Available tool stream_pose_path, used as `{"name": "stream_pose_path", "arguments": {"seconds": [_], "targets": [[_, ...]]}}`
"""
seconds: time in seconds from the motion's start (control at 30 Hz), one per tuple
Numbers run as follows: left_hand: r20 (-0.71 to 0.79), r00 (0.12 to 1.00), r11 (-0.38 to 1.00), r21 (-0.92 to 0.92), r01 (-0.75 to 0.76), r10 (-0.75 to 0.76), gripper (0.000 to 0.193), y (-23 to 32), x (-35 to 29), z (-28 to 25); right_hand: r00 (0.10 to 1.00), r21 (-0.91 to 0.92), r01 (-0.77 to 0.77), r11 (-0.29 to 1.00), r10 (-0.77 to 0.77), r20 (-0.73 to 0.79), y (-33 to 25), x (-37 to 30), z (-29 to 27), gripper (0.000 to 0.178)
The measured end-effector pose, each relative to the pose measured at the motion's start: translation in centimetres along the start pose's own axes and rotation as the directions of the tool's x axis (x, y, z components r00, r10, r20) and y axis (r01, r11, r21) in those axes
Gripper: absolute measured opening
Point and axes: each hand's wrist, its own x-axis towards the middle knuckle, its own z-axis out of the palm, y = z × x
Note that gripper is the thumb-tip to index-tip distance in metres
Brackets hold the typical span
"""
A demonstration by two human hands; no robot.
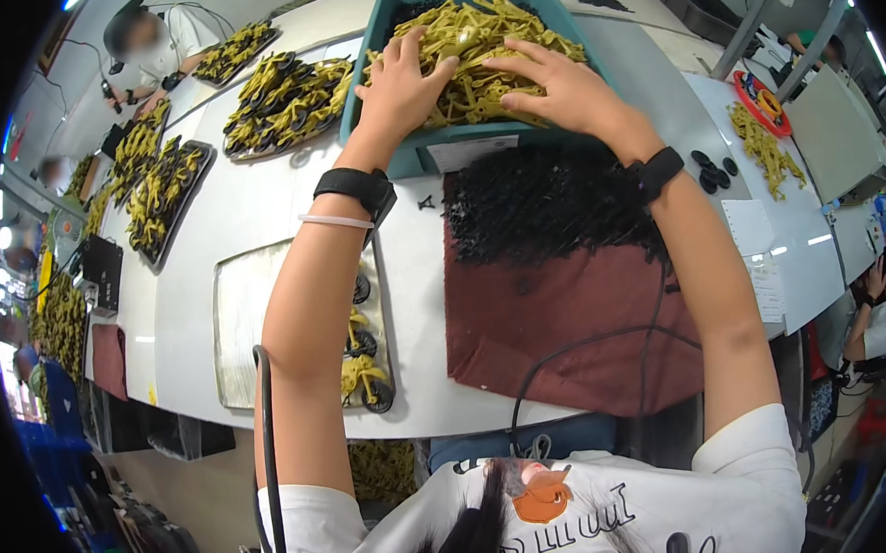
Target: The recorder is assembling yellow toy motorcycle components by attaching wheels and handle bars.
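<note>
Both my hands are over a teal plastic bin (407, 160) at the far side of the table, heaped with yellow plastic parts (471, 37). My left hand (403, 86) lies at the bin's left side, fingers spread on the heap's edge. On the right of the heap, my right hand (558, 88) rests with its fingers stretched and apart over the parts. I see nothing gripped in either. In front of the bin, small black parts (550, 206) lie in a pile on a maroon cloth (565, 315).
Beside my left forearm is a pale tray (251, 337) with several yellow toy motorcycles (360, 381). Trays of yellow-and-black pieces (289, 102) stand at the left. Black discs (710, 174) and paper sheets (749, 225) lie at right. A cable (587, 341) crosses the cloth. Other people sit nearby.
</note>
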Motion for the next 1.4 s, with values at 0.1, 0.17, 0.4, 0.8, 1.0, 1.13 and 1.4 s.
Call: {"name": "stream_pose_path", "arguments": {"seconds": [0.1, 0.17, 0.4, 0.8, 1.0, 1.13, 1.4], "targets": [[0.084, 0.996, 0.982, 0.186, 0.025, -0.041, 0.071, 1.1, 0.7, 0.7, 1.000, 0.057, 0.008, 0.998, -0.008, 0.003, 0.8, -0.1, -0.8, 0.052], [0.134, 0.986, 0.942, 0.330, 0.053, -0.102, 0.072, 1.3, 1.2, 1.1, 0.999, 0.047, -0.039, 0.998, 0.038, 0.019, 1.5, -0.2, -1.1, 0.055], [0.132, 0.991, 0.974, 0.220, -0.049, 0.020, 0.075, -0.9, 1.9, 1.4, 0.993, 0.172, -0.094, 0.981, 0.080, 0.086, 2.2, -0.2, -1.5, 0.059], [0.201, 0.965, 0.934, 0.281, -0.221, 0.167, 0.066, 0.1, 1.6, 0.8, 0.991, 0.292, -0.101, 0.951, 0.070, 0.113, 4.3, 3.7, 1.2, 0.056], [0.136, 0.984, 0.931, 0.332, -0.151, 0.111, 0.064, -0.1, 1.3, 0.5, 0.990, 0.391, -0.113, 0.913, 0.071, 0.119, 4.0, 2.1, 0.0, 0.054], [0.097, 0.983, 0.887, 0.423, -0.184, 0.158, 0.065, 0.2, 1.1, 0.5, 0.990, 0.186, -0.136, 0.973, 0.126, 0.066, 3.4, 2.8, -0.5, 0.052], [-0.370, 0.839, 0.914, 0.235, -0.331, 0.399, 0.023, 2.1, -0.4, -14.7, 0.986, -0.038, 0.077, 0.996, -0.081, -0.145, 1.7, 2.0, -0.5, 0.051]]}}
